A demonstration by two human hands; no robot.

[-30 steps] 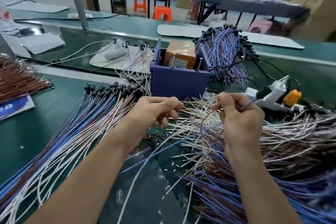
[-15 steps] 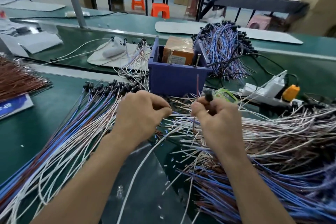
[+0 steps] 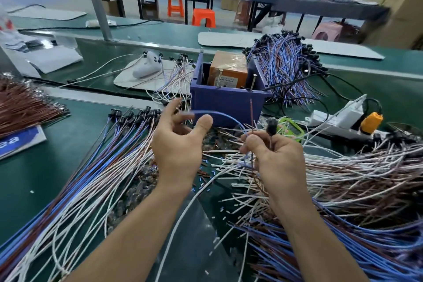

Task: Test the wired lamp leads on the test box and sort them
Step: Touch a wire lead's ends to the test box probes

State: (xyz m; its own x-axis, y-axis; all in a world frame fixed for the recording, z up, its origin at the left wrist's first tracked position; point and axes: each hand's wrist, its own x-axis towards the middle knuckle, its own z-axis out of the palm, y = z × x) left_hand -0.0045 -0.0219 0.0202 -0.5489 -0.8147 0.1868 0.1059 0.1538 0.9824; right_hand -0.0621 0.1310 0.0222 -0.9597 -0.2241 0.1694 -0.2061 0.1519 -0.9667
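1. Since half a second earlier, the left hand has uncurled and drawn away from the right hand, and a blue wire now arcs between them.
2. Far left, a dense bundle of brown wires lies above a glossy blue-and-white printed sheet; only the letters "ea" are legible.
3. Fanned leads, thin blue, brown and white strands ending in black sockets, lie flat on the green belt.
4. The left hand is wide, fingers spread and thumb raised. The blurred tip of the blue wire passes its fingertips; contact cannot be told.
5. The test box, square and of purple-blue plastic, stands just behind the hands. It holds one orange-brown taped block with an unreadable label, and two metal pins stand at its front rim.
6. The right hand pinches one lamp lead: its black socket sits above the knuckles and its brown wire points straight up.
7. On the right spreads a tangled heap of leads; beyond it lies one white power strip with one orange plug.
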